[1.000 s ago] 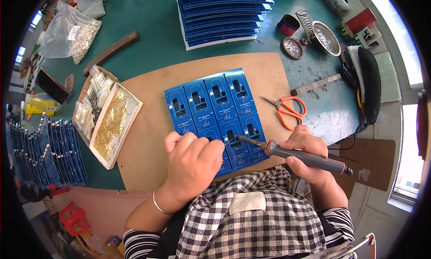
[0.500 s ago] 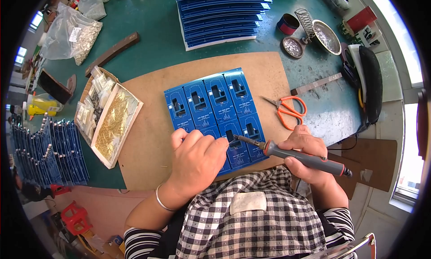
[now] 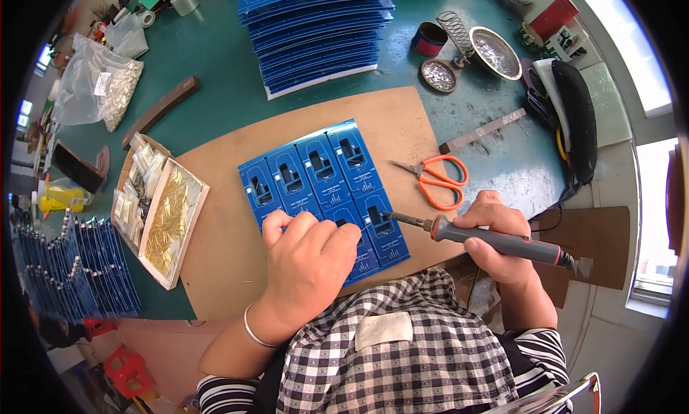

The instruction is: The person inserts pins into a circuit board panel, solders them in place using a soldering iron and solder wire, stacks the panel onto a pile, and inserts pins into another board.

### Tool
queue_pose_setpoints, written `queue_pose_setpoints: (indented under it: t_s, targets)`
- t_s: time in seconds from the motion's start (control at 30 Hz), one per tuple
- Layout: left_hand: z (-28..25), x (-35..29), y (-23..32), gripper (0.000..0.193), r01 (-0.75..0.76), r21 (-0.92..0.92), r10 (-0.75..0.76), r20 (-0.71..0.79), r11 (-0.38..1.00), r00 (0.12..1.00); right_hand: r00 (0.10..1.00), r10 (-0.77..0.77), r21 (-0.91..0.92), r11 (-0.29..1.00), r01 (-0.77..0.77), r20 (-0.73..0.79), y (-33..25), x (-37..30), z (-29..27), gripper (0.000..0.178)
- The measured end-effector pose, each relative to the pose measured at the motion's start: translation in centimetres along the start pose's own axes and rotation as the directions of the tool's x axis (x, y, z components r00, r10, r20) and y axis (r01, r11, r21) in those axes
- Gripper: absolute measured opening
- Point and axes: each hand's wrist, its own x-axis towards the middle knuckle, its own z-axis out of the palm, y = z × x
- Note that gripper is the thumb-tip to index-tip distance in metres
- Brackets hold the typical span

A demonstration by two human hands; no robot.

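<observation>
One blue circuit-board panel point(image 3: 366, 176) lies on one brown mat point(image 3: 215, 224) on the worktop point(image 3: 197, 37). Left hand point(image 3: 305, 262): fingers pinched together above the panel; any held item cannot be told. Right hand point(image 3: 502, 231): fingers closed around one soldering iron point(image 3: 518, 246). Right: one pair of scissors point(image 3: 423, 172). Left: one box point(image 3: 189, 236).

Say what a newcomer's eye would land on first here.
Probably the bright blue circuit-board panel at centre on the brown board, with the left hand over its near side. Next, the grey soldering iron in the right hand, its tip pointing left over the panel. Then the tall stack of blue panels beyond, and the orange-handled scissors to the panel's right.
</observation>
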Motion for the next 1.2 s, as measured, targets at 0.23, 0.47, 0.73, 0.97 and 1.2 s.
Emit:
queue_pose_setpoints:
  t_s: [0.23, 0.47, 0.73, 0.97, 1.2]
  targets:
    - [0.8, 0.9, 0.3, 0.013, -0.015, 0.000, 0.015, 0.047, 1.000, 0.999, 0.997, -0.057, -0.053, 0.997, 0.060, 0.058, 0.4, 0.1, 0.0, 0.026]
    - [1.4, 1.2, 0.3, 0.012, -0.010, 0.019, 0.009, 0.049, 1.000, 0.999, 0.996, -0.057, -0.034, 0.998, 0.059, 0.070, 0.9, 0.1, -0.1, 0.025]
    - [2.1, 1.0, 0.3, 0.016, -0.042, 0.033, 0.040, 0.033, 0.999, 0.999, 0.996, -0.053, -0.035, 0.998, 0.056, 0.076, 0.7, -0.1, -0.1, 0.025]
    - [1.3, 0.9, 0.6, 0.015, -0.045, 0.015, 0.045, 0.019, 0.999, 0.999, 0.994, -0.071, -0.019, 0.997, 0.073, 0.077, 0.7, -0.2, -0.6, 0.025]
    - [0.9, 0.5, 0.5, 0.015, 0.035, -0.032, -0.035, -0.006, 0.999, 0.999, 0.948, -0.202, -0.007, 0.978, 0.210, 0.244, -0.2, -0.4, -2.4, 0.028]
